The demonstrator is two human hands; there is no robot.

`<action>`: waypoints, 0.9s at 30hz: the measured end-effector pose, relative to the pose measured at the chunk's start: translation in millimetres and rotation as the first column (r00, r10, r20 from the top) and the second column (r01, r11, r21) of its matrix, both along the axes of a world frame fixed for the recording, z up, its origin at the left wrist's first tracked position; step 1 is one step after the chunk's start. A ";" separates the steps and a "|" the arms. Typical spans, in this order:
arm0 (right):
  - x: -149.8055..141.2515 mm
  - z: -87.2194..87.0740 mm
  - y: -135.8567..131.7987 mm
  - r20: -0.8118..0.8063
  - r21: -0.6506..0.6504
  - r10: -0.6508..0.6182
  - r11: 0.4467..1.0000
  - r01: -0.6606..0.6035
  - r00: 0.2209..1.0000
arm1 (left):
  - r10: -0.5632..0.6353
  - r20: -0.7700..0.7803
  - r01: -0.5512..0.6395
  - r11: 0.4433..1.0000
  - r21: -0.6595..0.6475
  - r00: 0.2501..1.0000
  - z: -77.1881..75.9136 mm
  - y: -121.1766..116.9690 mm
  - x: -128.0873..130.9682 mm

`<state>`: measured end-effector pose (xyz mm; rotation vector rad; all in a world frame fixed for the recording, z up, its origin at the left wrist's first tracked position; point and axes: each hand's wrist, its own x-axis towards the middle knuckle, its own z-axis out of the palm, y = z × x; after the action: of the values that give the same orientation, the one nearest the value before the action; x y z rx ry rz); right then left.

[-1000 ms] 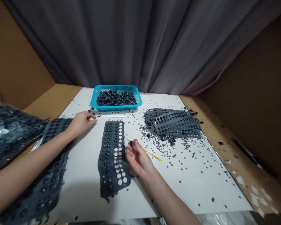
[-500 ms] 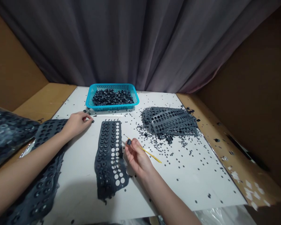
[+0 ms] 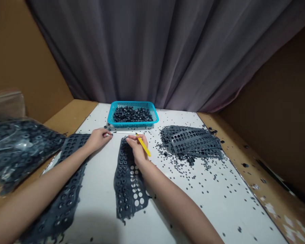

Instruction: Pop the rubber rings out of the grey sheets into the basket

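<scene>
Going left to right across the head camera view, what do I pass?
Clear plastic bag of dark rubber rings → left hand → right hand holding a yellow stick → stack of punched dark rubber sheets

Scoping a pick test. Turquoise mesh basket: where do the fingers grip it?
Probably the basket's right short rim, fingers coming from the right, over the lip. The wall is thin and that end is freest: the left hand and loose rings sit by the left corner, a white strip along the front.
</scene>
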<state>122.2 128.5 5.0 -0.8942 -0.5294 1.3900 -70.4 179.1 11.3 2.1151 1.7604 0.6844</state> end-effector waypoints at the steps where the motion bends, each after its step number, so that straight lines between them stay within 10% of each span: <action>1: -11.6 -1.4 10.1 0.019 0.011 -0.021 1.000 0.021 1.000 | 0.030 0.049 -0.029 1.000 -0.009 0.998 0.8 -2.1 2.8; 6: -18.1 -11.1 18.1 0.113 0.099 -0.021 0.995 0.010 0.993 | 0.024 0.453 0.063 0.982 -0.177 0.891 3.2 -21.6 37.1; 9: 14.9 -10.1 -3.7 0.218 0.140 -0.021 0.990 -0.010 0.976 | -0.024 0.681 0.248 0.940 -0.234 0.732 4.3 -30.7 70.9; 15: 92.3 2.1 -42.9 0.518 0.237 -0.112 0.971 -0.016 0.848 | -0.017 0.765 0.492 0.775 -0.397 0.644 4.9 -38.1 143.6; 21: 184.8 2.7 -24.2 0.750 0.344 -0.392 0.919 0.192 0.533 | 0.698 0.711 0.674 0.485 -0.557 0.085 13.8 -51.2 175.0; 24: 218.6 5.1 -5.7 0.891 0.316 -0.333 0.943 0.106 0.308 | 0.759 0.628 0.708 0.540 -0.456 -0.174 27.1 -64.0 162.6; 27: 223.5 10.4 4.5 0.910 0.330 -0.334 0.942 0.057 0.246 | 0.681 0.678 0.701 0.625 -0.343 -0.276 43.6 -81.6 144.9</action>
<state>345.7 133.0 15.4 -1.5298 -1.4395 0.3235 74.4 97.5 54.9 0.1228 0.4788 0.8793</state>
